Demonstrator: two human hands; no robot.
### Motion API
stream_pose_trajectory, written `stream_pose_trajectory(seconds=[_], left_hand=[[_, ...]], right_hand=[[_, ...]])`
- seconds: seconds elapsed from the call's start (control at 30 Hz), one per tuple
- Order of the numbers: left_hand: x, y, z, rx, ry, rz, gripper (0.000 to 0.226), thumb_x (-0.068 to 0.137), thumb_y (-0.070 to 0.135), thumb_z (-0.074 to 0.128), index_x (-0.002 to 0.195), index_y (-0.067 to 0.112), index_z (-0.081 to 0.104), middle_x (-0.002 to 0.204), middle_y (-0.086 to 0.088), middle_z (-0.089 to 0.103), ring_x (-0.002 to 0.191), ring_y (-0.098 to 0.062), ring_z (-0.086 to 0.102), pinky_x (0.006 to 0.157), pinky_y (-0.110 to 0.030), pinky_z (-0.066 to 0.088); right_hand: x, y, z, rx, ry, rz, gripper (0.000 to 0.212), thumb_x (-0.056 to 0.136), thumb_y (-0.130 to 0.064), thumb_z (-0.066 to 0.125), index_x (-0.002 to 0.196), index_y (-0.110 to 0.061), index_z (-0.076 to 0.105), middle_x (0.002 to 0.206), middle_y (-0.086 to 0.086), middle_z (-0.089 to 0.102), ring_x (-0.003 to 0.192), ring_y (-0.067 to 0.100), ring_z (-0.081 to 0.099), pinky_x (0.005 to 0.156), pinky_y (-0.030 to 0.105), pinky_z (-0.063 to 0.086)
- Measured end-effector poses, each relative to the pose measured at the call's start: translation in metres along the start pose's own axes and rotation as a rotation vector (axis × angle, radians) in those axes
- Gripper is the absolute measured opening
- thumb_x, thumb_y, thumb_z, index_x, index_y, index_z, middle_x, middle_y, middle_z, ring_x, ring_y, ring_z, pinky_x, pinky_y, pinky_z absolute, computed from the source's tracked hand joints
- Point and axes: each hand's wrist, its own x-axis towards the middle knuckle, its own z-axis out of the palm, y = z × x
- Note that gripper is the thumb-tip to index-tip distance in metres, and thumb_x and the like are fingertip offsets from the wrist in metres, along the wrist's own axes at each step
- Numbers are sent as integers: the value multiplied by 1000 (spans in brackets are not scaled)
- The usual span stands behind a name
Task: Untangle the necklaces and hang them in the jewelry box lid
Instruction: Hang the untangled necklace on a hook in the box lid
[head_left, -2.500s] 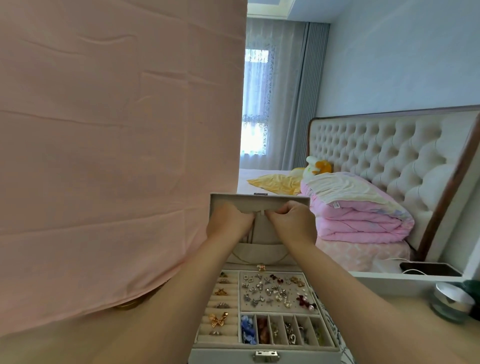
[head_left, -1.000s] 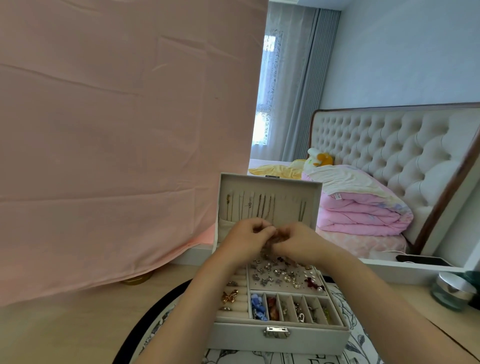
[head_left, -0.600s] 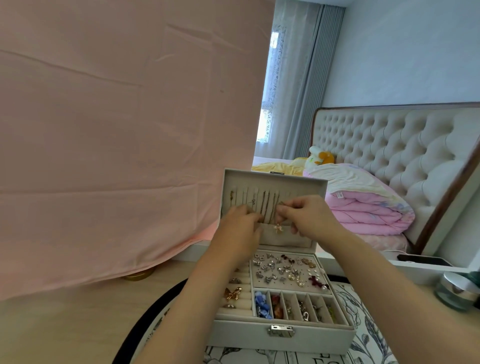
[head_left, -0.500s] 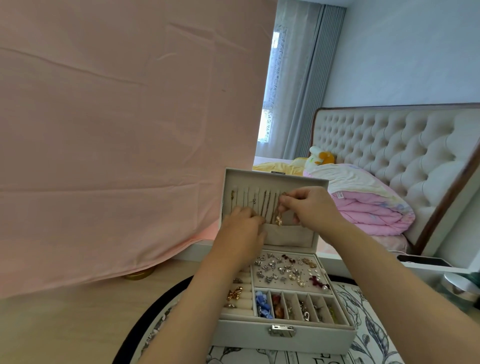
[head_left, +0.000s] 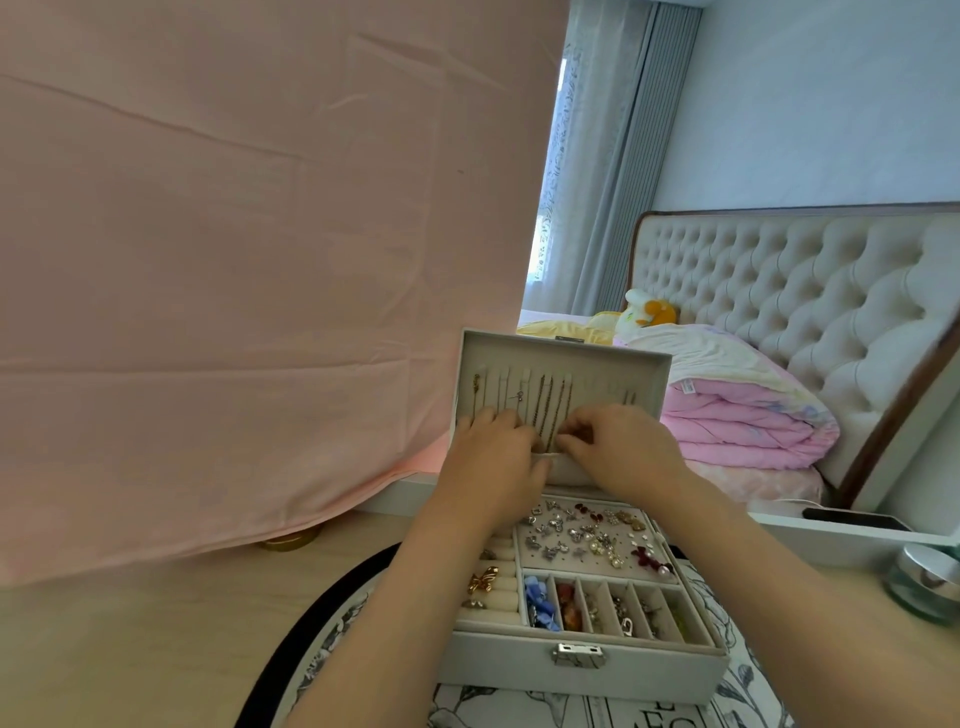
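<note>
Grip: your right hand (head_left: 618, 452) has its fingertips pinched together at the lower ends of the thin gold-tone chain necklaces (head_left: 548, 410). Can't tell if one's actually held, too fine. Left hand (head_left: 493, 457): fingers near straight, resting on the lining beside them, nothing visibly held.
Location: chains hang side by side in the upright grey jewellery box lid (head_left: 563, 347).
Status, est.: several hung straight, no tangle showing.
Remaining: prob. tuck ends into the fabric lid pocket (head_left: 560, 467).

Pink sheet (head_left: 234, 260) close beside lid (head_left: 613, 371)
</note>
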Motion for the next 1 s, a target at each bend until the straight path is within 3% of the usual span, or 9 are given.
stream_pose_trajectory(seconds=[0.13, 0.33, 0.5, 0.57, 0.63, 0.77, 0.87, 1.0], left_hand=[[1, 0, -3, 11, -31, -10, 38, 98, 42, 46, 126, 24, 64, 126, 0, 59, 119, -21, 45, 103, -39, 32], [-4, 14, -22, -216, -55, -58, 38, 95, 47, 50, 129, 32, 60, 129, 9, 59, 124, -15, 47, 108, -40, 37], [-32, 38, -51, -351, -102, -62, 26, 96, 44, 55, 118, 33, 63, 113, 15, 62, 100, -4, 56, 91, -32, 52], [-52, 51, -64, -374, -87, -25, 21, 96, 38, 58, 115, 30, 65, 106, 15, 64, 90, 3, 57, 83, -22, 51], [-76, 61, -74, -393, -86, 8, 14, 96, 33, 59, 108, 31, 67, 97, 18, 64, 83, 5, 57, 74, -16, 47], [-125, 76, -83, -425, -155, 3, 9, 93, 31, 58, 93, 36, 66, 83, 17, 65, 70, 1, 58, 66, -25, 51], [-156, 83, -87, -473, -294, -20, 9, 90, 29, 60, 87, 33, 67, 74, 17, 63, 63, 1, 54, 62, -23, 46], [-191, 80, -90, -509, -543, -58, 6, 87, 27, 64, 88, 29, 70, 70, 20, 62, 66, 3, 56, 67, -20, 48]], right_hand=[[-11, -1, 2, 21, -160, -65, 25, 92, -35, 55, 111, -31, 71, 105, -8, 67, 94, 15, 62, 83, 39, 55], [-39, 1, -22, 88, -119, -47, 36, 94, -39, 55, 128, -31, 63, 123, -10, 58, 112, 15, 58, 96, 38, 50], [-87, -1, -52, 242, -96, -58, 28, 95, -38, 57, 121, -35, 66, 108, -18, 63, 90, -2, 57, 84, 23, 47], [-111, -5, -60, 335, -114, -70, 24, 94, -36, 60, 116, -38, 68, 102, -18, 66, 76, -8, 57, 78, 18, 45], [-134, -10, -64, 384, -137, -74, 21, 92, -38, 60, 111, -41, 70, 96, -19, 67, 74, -8, 58, 75, 18, 45], [-183, -19, -65, 399, -238, -74, 10, 88, -42, 64, 96, -42, 71, 85, -18, 66, 73, -4, 57, 71, 18, 44], [-217, -29, -67, 451, -355, -82, 3, 84, -37, 71, 86, -37, 74, 79, -23, 67, 64, -7, 56, 65, 14, 43], [-253, -44, -67, 450, -621, -93, 12, 78, -35, 80, 90, -36, 77, 62, -28, 61, 56, -6, 52, 60, 13, 43]])
